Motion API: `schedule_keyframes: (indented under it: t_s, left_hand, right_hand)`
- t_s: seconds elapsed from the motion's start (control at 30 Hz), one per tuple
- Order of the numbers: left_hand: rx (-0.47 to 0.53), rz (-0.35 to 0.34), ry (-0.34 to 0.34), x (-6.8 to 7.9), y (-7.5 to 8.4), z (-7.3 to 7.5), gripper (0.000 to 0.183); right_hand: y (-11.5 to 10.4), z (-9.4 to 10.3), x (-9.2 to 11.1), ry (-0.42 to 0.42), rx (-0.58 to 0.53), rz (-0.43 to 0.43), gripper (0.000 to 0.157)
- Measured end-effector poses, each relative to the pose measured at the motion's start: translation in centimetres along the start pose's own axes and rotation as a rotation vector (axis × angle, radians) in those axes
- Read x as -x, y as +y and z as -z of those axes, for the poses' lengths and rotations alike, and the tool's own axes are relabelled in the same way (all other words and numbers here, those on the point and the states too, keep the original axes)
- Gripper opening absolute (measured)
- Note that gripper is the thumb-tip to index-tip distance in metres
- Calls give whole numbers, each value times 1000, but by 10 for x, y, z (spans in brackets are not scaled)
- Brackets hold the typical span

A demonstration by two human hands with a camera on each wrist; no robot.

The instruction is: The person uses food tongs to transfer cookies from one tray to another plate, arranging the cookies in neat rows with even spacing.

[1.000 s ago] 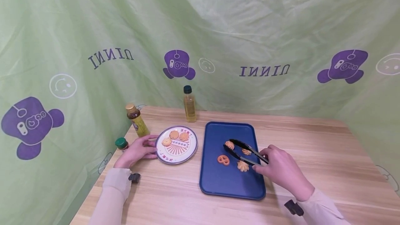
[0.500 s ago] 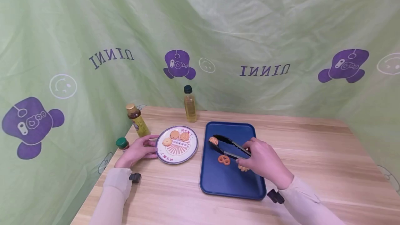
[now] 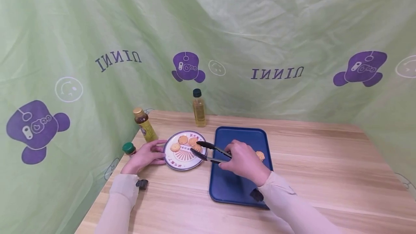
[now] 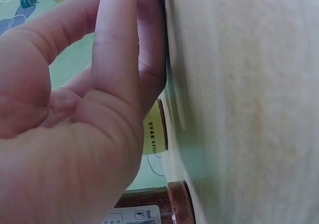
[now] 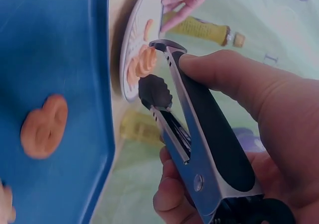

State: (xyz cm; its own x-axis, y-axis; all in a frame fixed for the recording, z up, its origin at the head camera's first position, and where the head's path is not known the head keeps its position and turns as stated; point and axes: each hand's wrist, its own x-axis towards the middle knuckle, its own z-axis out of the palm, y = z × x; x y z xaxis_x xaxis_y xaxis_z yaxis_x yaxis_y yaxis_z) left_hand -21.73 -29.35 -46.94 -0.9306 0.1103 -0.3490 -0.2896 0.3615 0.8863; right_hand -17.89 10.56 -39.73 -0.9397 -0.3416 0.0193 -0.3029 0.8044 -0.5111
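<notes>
My left hand (image 3: pixel 146 157) touches the left rim of a round white plate (image 3: pixel 169 154) with spread fingers. Several cookies lie on the plate, among them a round one (image 3: pixel 183 140). My right hand (image 3: pixel 245 161) grips black-tipped metal tongs (image 3: pixel 206 145), reaching left from the blue tray (image 3: pixel 224 190) over the plate's right side. A swirl cookie (image 3: pixel 196 148) shows between the parted tong tips, low over the plate. In the right wrist view, a pretzel-shaped cookie (image 5: pixel 45 127) lies on the tray; my hand hides it in the head view. Another ridged cookie (image 3: pixel 260 155) sits at the tray's right.
An oil bottle (image 3: pixel 199 111) stands behind the plate. Left of it are a gold-capped bottle (image 3: pixel 146 127) and a green-capped jar (image 3: pixel 129 148), close to my left hand. A green printed cloth (image 3: pixel 227 28) hangs behind the wooden table (image 3: pixel 325 161).
My right hand has carried the swirl cookie in the tongs leftward from the tray to over the plate. The left hand stays at the plate's rim.
</notes>
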Motion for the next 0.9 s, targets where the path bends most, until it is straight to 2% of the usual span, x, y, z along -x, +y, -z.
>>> schedule_keyframes:
  t_s: [0.4, 0.9]
  left_hand:
    - [10, 2, 4, 1, 0, -1, 71]
    - [7, 6, 1, 2, 0, -2, 72]
  right_hand:
    - [-21, -27, -18, 20, 25, 75, 37]
    - [-26, -34, -23, 16, 42, 80, 35]
